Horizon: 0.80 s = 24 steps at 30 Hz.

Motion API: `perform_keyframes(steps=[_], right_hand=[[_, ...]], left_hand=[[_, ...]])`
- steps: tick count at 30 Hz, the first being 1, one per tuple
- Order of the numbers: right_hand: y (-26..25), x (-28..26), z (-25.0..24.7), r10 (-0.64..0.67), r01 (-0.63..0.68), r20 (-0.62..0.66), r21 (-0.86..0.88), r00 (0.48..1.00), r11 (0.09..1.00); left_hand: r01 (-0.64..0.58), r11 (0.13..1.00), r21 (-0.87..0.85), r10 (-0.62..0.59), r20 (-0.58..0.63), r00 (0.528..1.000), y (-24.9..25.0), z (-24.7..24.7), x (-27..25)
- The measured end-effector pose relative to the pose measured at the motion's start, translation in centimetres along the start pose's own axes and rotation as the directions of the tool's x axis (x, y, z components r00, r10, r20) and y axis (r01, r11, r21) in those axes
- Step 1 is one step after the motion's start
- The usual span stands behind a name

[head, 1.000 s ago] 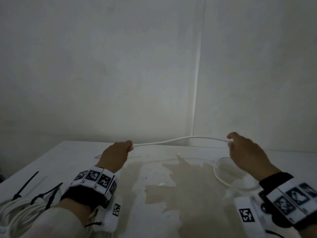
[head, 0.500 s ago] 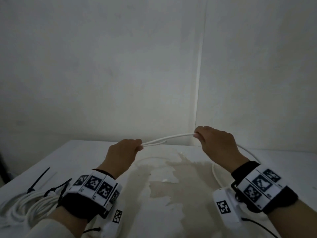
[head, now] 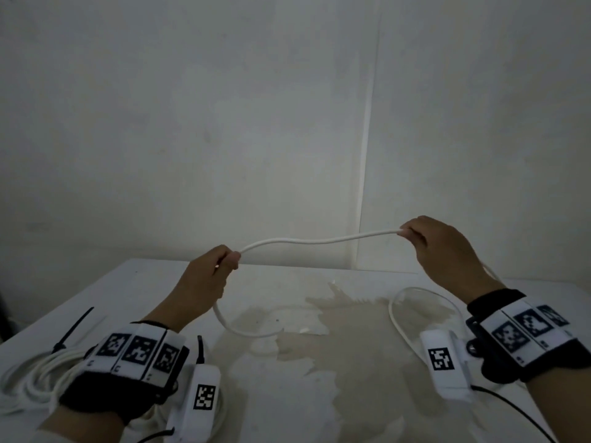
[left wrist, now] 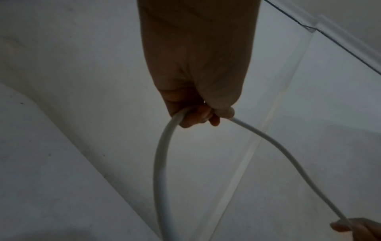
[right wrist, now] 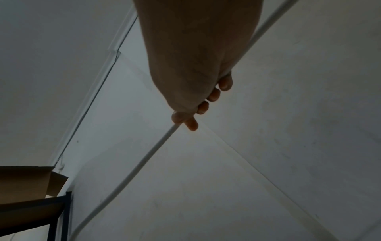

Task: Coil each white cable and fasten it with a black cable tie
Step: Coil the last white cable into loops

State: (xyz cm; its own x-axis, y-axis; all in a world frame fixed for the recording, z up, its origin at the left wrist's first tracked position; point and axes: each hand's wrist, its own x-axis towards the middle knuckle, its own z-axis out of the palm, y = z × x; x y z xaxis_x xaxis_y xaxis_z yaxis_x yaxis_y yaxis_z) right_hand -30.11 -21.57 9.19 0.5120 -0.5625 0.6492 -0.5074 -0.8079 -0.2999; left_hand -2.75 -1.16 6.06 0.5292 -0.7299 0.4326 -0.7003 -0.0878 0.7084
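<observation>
Since half a second ago the hands have drawn apart, and a single wavy span of the white cable (head: 319,241) now hangs between them above the far edge of the tabletop (head: 319,394). On that stained white tabletop, a bundle of white cable (head: 28,375) lies at the near left corner with black cable ties (head: 75,327) beside it. The right hand (head: 444,247) pinches the cable with curled fingers, and the left hand (head: 208,279) grips it in a fist, slack looping onto the tabletop below each.

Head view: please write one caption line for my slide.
Both hands, left and right, hold a white cable above the table.
</observation>
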Motion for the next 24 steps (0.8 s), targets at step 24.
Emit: perform_keyframes(steps=[24], right_hand=[[-2.5,-2.4,7.9,-0.293,0.316,0.370,-0.001,0.882,0.949]], left_hand=[[-0.096,0.876,-0.472,-0.053,-0.293,0.955,5.5,1.1,-0.5]])
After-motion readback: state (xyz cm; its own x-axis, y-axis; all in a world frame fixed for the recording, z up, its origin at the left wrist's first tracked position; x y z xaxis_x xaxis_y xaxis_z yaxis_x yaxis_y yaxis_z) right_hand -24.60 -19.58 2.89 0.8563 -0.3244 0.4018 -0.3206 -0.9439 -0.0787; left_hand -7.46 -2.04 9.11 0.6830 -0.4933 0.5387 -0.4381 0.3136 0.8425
